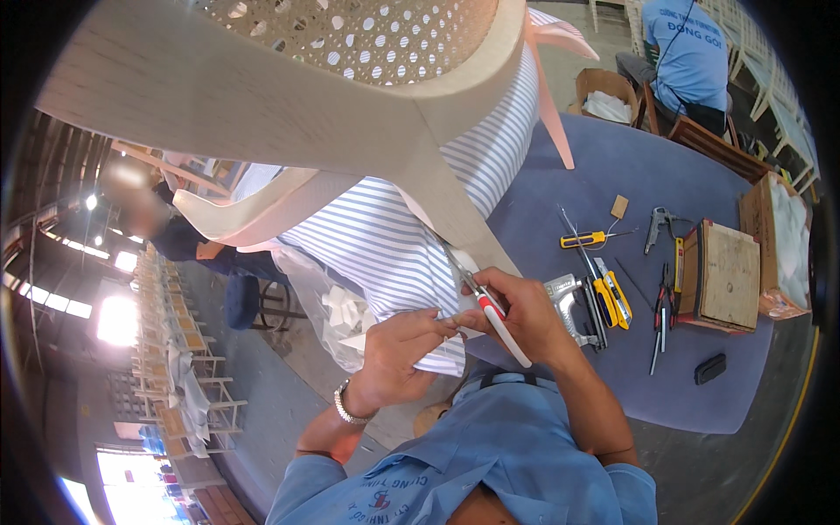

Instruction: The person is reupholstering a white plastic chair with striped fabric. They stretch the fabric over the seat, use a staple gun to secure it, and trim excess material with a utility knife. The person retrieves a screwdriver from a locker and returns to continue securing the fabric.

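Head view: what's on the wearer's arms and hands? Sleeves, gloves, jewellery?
Both hands are bare, no gloves. The left hand has a silver beaded bracelet at the wrist. The right hand and its wrist carry nothing. Short light-blue shirt sleeves end above the elbows, leaving the forearms uncovered.

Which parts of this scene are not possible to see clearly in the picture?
Head view:
- Tips of the red-and-white-handled scissors: hidden behind the pale wooden chair leg.
- What the left hand pinches: covered by its fingers and the blue-and-white striped fabric.
- Right hand palm: turned away.
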### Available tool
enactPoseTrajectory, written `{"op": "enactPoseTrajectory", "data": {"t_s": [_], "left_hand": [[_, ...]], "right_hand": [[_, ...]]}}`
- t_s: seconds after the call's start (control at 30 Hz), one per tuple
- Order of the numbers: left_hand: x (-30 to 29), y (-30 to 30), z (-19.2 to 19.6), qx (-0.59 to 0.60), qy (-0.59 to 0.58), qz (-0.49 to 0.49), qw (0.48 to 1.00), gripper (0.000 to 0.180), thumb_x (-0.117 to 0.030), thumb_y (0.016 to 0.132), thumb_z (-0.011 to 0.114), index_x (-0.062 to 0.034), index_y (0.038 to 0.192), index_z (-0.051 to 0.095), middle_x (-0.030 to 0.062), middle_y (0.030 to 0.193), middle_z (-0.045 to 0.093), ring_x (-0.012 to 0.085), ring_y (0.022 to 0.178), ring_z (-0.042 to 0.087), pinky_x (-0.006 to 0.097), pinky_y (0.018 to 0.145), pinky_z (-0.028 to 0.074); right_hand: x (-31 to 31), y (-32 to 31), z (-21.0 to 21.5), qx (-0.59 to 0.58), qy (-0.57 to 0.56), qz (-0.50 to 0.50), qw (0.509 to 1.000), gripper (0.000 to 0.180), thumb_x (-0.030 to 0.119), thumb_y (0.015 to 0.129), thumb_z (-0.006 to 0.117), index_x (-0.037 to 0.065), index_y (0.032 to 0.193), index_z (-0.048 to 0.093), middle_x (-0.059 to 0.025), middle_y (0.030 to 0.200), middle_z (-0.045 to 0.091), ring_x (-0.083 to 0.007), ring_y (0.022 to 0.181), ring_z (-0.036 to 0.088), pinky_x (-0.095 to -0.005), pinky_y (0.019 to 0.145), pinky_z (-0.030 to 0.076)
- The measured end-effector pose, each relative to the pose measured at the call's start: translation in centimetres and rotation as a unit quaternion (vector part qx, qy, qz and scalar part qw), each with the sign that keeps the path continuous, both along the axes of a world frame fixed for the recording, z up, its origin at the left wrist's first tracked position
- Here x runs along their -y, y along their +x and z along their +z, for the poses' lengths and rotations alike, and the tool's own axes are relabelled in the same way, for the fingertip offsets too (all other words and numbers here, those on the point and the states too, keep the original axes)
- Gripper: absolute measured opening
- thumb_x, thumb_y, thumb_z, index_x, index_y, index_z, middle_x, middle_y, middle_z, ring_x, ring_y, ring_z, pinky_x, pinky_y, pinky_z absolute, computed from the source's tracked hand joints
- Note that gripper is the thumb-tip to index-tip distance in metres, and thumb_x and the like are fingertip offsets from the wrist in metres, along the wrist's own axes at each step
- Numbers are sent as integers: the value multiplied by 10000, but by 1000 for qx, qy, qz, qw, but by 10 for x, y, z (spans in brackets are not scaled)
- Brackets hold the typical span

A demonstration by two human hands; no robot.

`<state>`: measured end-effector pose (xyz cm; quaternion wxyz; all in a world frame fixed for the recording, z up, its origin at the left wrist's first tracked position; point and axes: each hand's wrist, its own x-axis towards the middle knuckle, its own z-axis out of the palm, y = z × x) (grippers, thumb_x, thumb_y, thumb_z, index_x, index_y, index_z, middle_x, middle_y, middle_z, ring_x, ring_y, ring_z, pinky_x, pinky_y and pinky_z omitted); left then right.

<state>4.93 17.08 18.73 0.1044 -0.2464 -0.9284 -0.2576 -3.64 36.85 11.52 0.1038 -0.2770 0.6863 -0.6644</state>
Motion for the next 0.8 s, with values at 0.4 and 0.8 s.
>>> {"op": "enactPoseTrajectory", "data": {"t_s": [0.4, 0.8], "left_hand": [[-14, 3, -12, -32, -47, 30, 998, 241, -63, 716, 793, -40, 954, 763, 69, 1013, 769, 268, 950, 752, 397, 889, 603], [-30, -13, -84, -140, 4, 28, 990, 399, -166, 846, 738, -48, 1227, 738, 87, 1314, 717, 277, 1319, 623, 412, 1150, 380]], "right_hand": [[-3, 0, 1, -23, 52, -2, 998, 400, 265, 809, 889, 23, 1067, 701, -176, 843, 712, -311, 725, 702, -372, 656, 533], [-185, 47, -204, 1, 440, -275, 855, 496, 222, 795, 862, 29, 1224, 704, -214, 1100, 717, -415, 975, 701, -473, 850, 554]]}}
